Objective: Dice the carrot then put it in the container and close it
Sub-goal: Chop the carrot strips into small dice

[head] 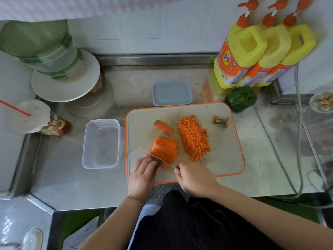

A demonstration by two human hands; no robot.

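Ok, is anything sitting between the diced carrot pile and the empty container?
Yes: the sliced carrot, the knife and the left hand lie between the pile and the container.

Along the back right corner of my stainless steel counter point(252, 159) I see three yellow plastic detergent jugs with orange pump tops point(252, 56) leaning against the white tiled wall point(144, 29). Just in front of them lies a dark green leafy vegetable point(242, 98). At the back left stands a stack of clear lidded tubs with green clips point(45, 49), tilted, resting on a round white plate point(66, 87). Near the left edge I make out a sealed plastic drink cup with a red straw point(32, 117). At the right edge a small dish of pale brown bits point(322, 101) shows partly, and grey cables point(288, 168) trail across the counter's right side.
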